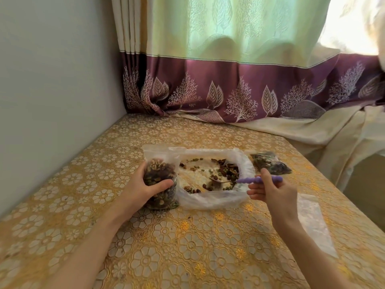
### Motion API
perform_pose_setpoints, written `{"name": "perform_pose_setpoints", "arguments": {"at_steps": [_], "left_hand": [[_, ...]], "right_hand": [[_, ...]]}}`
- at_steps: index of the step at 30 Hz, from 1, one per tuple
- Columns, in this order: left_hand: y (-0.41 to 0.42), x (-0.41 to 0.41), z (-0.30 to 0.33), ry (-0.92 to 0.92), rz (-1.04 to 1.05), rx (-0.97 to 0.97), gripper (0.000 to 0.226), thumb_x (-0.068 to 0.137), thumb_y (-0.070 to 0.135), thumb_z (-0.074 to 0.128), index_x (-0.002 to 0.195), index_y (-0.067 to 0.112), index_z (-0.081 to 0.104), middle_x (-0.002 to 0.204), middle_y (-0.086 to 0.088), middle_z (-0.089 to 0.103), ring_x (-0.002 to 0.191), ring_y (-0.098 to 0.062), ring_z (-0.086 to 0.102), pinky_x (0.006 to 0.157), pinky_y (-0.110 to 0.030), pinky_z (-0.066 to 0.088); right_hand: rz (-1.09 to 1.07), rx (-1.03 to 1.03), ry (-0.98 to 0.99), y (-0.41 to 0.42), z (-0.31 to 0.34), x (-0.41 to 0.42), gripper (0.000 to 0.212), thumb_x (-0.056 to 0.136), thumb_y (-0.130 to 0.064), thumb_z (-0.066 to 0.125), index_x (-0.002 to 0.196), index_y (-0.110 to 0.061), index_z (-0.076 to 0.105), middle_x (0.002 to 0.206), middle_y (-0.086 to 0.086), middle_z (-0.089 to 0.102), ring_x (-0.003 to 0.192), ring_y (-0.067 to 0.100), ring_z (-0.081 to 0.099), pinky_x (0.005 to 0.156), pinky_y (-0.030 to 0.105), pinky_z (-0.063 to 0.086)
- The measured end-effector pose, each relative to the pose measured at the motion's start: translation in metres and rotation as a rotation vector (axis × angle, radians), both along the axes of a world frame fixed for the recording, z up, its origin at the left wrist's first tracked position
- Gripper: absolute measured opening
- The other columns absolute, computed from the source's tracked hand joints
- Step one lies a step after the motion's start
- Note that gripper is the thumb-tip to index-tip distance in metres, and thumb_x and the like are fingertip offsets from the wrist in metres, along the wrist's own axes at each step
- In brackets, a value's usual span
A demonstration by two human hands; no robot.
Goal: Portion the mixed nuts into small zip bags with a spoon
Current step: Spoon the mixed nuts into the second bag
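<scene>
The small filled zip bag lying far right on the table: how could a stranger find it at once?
Start at the big open plastic bag of loose nuts in the middle of the yellow flowered tablecloth. Past its right edge, beyond the purple-handled spoon, lies the small filled zip bag. Unlike the upright bag in the left hand, it lies flat and untouched.

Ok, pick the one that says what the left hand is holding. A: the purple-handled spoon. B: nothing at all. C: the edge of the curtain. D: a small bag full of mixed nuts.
D: the left hand grips the small bag of nuts standing beside the big open bag, while the right hand holds the spoon.
</scene>
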State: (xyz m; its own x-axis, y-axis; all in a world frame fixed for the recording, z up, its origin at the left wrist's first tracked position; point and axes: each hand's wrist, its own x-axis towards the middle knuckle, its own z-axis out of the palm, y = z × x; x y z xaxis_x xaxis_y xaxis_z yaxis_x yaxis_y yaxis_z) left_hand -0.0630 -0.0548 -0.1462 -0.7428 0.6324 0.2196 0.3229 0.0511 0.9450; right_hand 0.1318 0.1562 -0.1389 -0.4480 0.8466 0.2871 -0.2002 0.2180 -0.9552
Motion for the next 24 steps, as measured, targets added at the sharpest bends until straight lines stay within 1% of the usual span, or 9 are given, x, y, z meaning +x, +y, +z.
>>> {"name": "perform_pose_setpoints", "arguments": {"at_steps": [3,6,10,14,18,21,24], "left_hand": [[0.0,0.0,0.0,-0.006,0.003,0.005,0.054,0.054,0.046,0.076,0.102,0.048,0.051,0.102,0.019,0.061,0.086,0.013,0.058,0.066,-0.011,0.044],[0.0,0.001,0.0,-0.013,0.002,0.01,0.053,0.053,0.047,0.076,0.1,0.049,0.052,0.1,0.019,0.062,0.086,0.009,0.059,0.066,-0.012,0.045],[0.0,0.001,0.001,-0.022,-0.002,0.014,0.053,0.054,0.046,0.076,0.101,0.048,0.052,0.1,0.018,0.063,0.085,0.012,0.06,0.064,-0.01,0.045],[0.001,0.002,0.001,-0.022,0.005,0.013,0.055,0.053,0.046,0.076,0.102,0.046,0.051,0.102,0.017,0.062,0.084,0.013,0.059,0.061,-0.008,0.045],[0.001,0.002,0.001,-0.02,0.009,0.018,0.056,0.052,0.046,0.076,0.102,0.044,0.051,0.102,0.015,0.062,0.084,0.011,0.059,0.058,-0.007,0.047],[0.001,0.002,0.001,-0.01,0.01,0.017,0.055,0.053,0.045,0.076,0.102,0.044,0.052,0.102,0.015,0.062,0.084,0.013,0.059,0.058,-0.006,0.047],[0.001,0.001,0.001,-0.017,0.014,0.017,0.055,0.053,0.045,0.076,0.102,0.043,0.052,0.102,0.015,0.062,0.086,0.009,0.059,0.062,-0.01,0.046]], "right_hand": [[-0.052,-0.007,-0.003,0.005,-0.005,0.001,0.034,0.096,-0.022,0.052,0.079,0.003,0.066,0.068,0.009,0.073,0.053,0.021,0.066,0.047,0.021,0.054],[-0.085,0.035,-0.001,0.005,-0.003,0.0,0.032,0.096,-0.023,0.053,0.074,-0.004,0.066,0.068,0.007,0.073,0.053,0.021,0.066,0.049,0.022,0.055],[-0.14,0.134,-0.034,0.005,-0.003,-0.003,0.032,0.096,-0.022,0.052,0.072,-0.009,0.068,0.068,0.002,0.073,0.053,0.021,0.066,0.052,0.026,0.057],[-0.159,0.146,-0.05,0.006,-0.005,-0.006,0.029,0.095,-0.024,0.055,0.072,-0.015,0.071,0.066,0.001,0.073,0.056,0.022,0.067,0.057,0.029,0.058],[-0.129,0.131,-0.073,0.005,-0.01,-0.013,0.019,0.092,-0.024,0.058,0.081,-0.017,0.072,0.069,0.001,0.072,0.06,0.018,0.069,0.063,0.031,0.059],[-0.11,0.07,-0.065,0.006,-0.016,-0.015,0.019,0.092,-0.022,0.058,0.091,-0.009,0.073,0.071,0.001,0.073,0.062,0.015,0.069,0.061,0.025,0.058],[-0.058,-0.072,-0.002,0.009,-0.019,-0.015,0.019,0.094,-0.018,0.056,0.101,-0.005,0.068,0.079,0.001,0.075,0.067,0.015,0.07,0.059,0.019,0.056]]}}
